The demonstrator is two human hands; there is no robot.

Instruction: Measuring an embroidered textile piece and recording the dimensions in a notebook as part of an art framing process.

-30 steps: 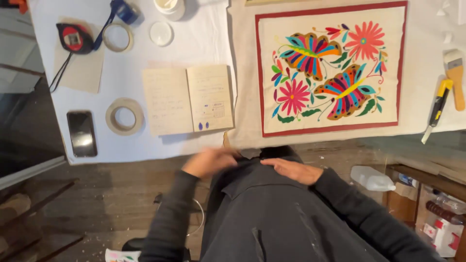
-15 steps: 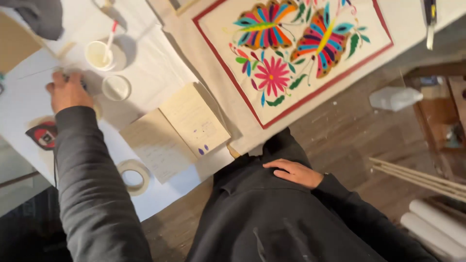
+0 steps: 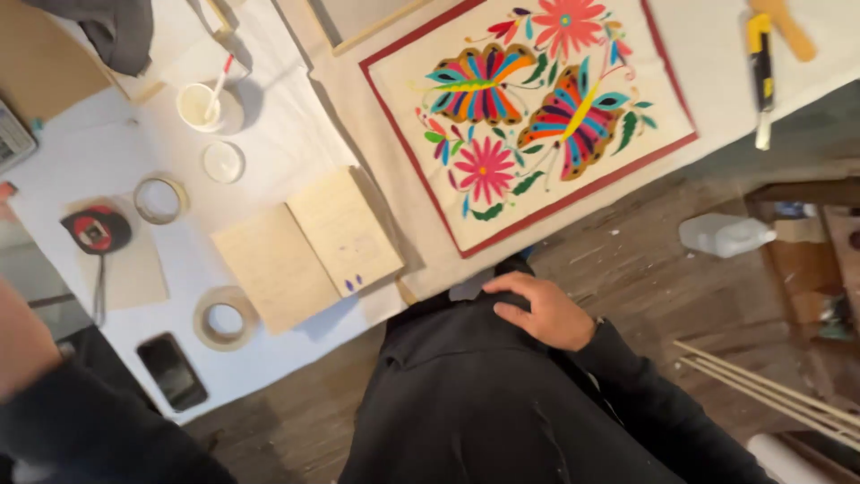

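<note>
Two small white containers sit on the white table cover [image 3: 287, 134]: a cup [image 3: 199, 106] with a stick standing tilted in it, and just below it a shallow round lid or dish [image 3: 222, 162], contents unclear. Your right hand [image 3: 540, 310] lies flat on your black top [image 3: 466, 394], fingers together and loosely curved, gripping nothing, just off the table edge near the open notebook [image 3: 309, 248] and embroidered butterfly cloth [image 3: 528, 112]. Your left hand [image 3: 20, 345] shows only as a blurred patch at frame left above its dark sleeve; can't tell its fingers.
</note>
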